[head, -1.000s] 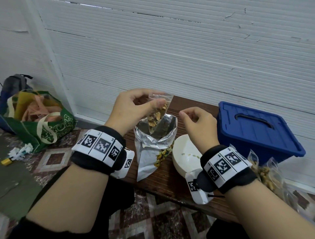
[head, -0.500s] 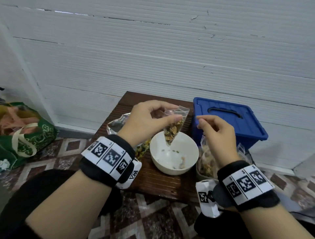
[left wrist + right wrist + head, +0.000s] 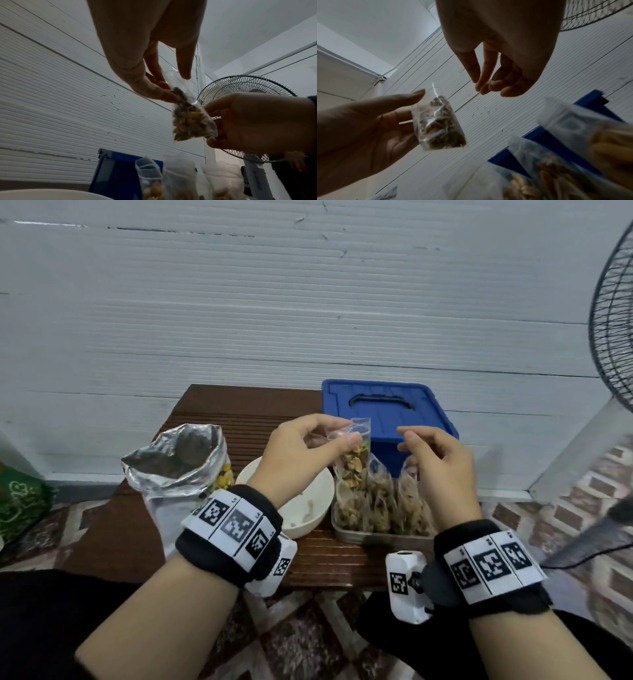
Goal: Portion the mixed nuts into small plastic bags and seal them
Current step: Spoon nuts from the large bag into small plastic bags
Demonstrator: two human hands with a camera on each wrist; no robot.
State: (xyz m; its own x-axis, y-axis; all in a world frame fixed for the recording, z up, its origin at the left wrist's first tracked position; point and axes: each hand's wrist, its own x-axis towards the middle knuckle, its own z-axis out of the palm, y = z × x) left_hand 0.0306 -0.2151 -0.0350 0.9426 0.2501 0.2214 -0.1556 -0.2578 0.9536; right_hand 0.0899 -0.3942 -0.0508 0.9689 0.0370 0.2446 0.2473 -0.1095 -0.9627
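Since half a second ago we've carried the small nut bag (image 3: pixel 354 455) rightward, off the white bowl (image 3: pixel 317 501) and over the metal tray (image 3: pixel 380 534) of filled bags (image 3: pixel 380 505); right hand (image 3: pixel 436 463) has shifted in with it; foil nut pouch (image 3: pixel 178 463) is back in view at left on the worktop (image 3: pixel 239 412).

Left hand (image 3: pixel 301 453) pinches the bag near its top between thumb and fingers (image 3: pixel 184 65); bag hangs long axis vertical, nuts settled in the lower part, clear neck above; we can't tell if the strip is pressed shut.

Right hand's fingers (image 3: pixel 489 83) are loosely curled, holding nothing; in the head view it sits just right of the bag, apart from it; left wrist view shows it close behind the bag's lower half, contact unclear.

Key relation: bag's open neck lies to the left of the right fingertips, at roughly the same height; likely next is right hand closing on the neck to seal. Blue lidded box (image 3: pixel 387 409) stands behind the tray.
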